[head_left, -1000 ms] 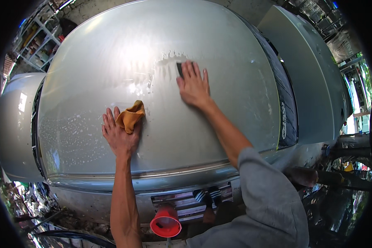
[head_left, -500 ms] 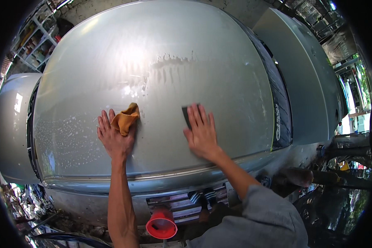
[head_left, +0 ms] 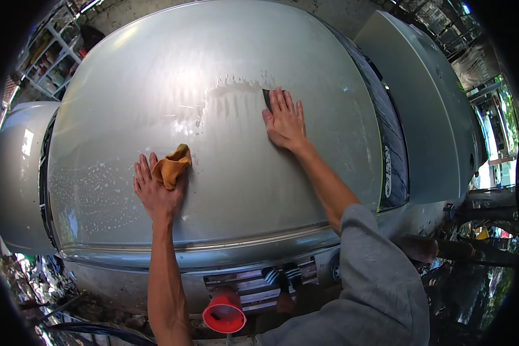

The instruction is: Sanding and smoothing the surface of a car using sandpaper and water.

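On the silver roof (head_left: 242,184), our flat right hand (head_left: 286,124) pins a left-jutting dark sheet (head_left: 266,98), our left hand (head_left: 159,193) clasping orange cloth (head_left: 172,168).

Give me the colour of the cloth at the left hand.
The cloth is orange-brown; it shows in the head view.

both hands (head_left: 285,124) palm-down, arms (head_left: 168,277) forward

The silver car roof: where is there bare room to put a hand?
On the roof, one bare patch lies between the left hand and the right forearm; another, between that forearm and the dark window. It is crowded around the left hand, with the orange-brown cloth against it and whitish wet spots to its left.
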`<action>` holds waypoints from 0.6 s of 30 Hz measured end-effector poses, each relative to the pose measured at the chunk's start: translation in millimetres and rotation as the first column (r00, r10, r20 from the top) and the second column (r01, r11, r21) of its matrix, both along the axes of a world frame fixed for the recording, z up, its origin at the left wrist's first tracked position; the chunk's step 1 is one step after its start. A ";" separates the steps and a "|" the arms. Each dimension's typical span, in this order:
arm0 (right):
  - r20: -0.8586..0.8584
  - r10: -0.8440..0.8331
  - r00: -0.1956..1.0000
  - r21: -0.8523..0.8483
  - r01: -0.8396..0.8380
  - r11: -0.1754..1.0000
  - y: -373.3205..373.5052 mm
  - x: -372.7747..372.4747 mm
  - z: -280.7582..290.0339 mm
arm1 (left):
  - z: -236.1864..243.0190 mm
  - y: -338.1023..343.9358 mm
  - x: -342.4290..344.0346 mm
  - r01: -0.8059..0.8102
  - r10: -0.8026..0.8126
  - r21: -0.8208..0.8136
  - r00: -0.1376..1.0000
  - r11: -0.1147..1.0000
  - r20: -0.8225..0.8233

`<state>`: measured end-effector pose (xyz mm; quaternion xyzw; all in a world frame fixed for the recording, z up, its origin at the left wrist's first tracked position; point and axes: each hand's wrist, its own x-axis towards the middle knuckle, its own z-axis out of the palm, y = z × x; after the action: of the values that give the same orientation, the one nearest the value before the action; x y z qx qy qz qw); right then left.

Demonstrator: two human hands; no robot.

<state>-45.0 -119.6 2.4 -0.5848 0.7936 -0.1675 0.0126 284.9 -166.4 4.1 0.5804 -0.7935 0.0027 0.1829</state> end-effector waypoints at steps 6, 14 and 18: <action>0.012 0.150 0.989 0.078 -0.150 0.986 95.6 44.0 -11.0 | 1.5 0.8 12.5 -0.037 0.037 -0.005 0.999 0.999 0.032; -0.027 0.005 1.000 -0.022 -0.005 1.000 80.0 9.7 -20.4 | 4.0 1.1 9.5 -0.031 0.032 -0.012 0.999 0.999 0.024; 0.007 -0.029 1.000 0.030 0.029 0.999 30.5 -71.3 -12.1 | -3.4 -3.9 3.0 -0.012 0.012 0.012 1.000 1.000 0.001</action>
<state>-116.3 -89.1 -9.7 -0.5724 0.8043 -0.1577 0.0218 287.9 -170.3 0.7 0.5862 -0.7901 -0.0008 0.1791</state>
